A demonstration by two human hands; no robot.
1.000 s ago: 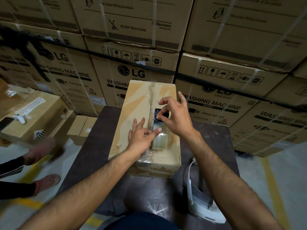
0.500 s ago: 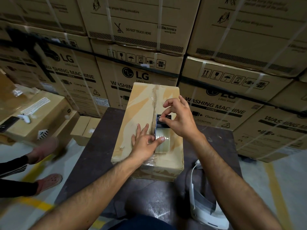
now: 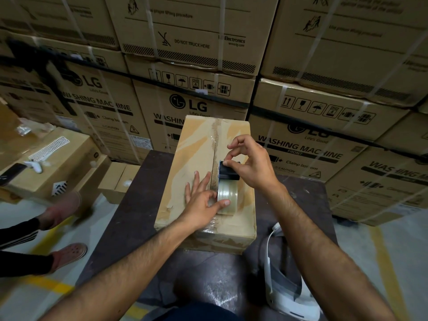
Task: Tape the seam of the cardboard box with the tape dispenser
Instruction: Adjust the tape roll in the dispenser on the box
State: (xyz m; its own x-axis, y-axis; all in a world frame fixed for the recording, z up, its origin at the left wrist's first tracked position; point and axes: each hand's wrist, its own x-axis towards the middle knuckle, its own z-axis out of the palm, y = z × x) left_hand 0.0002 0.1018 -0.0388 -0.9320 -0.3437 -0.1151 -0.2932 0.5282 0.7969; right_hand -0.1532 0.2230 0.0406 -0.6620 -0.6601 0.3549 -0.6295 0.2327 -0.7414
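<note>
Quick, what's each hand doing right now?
The left hand is open, fingers flat on the cardboard box, thumb touching the tape dispenser roll.
The right hand is closed, pinching the tape dispenser's black head.

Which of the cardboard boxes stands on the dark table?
The plain taped box with the tape dispenser on top; all the others stand behind or beside the table, not on it.

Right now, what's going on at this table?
A person is taping a cardboard box that sits on a dark table. The right hand pinches the dark head of the tape dispenser, which is set on the box top by the seam. The left hand lies flat on the box top, thumb against the clear roll.
</note>
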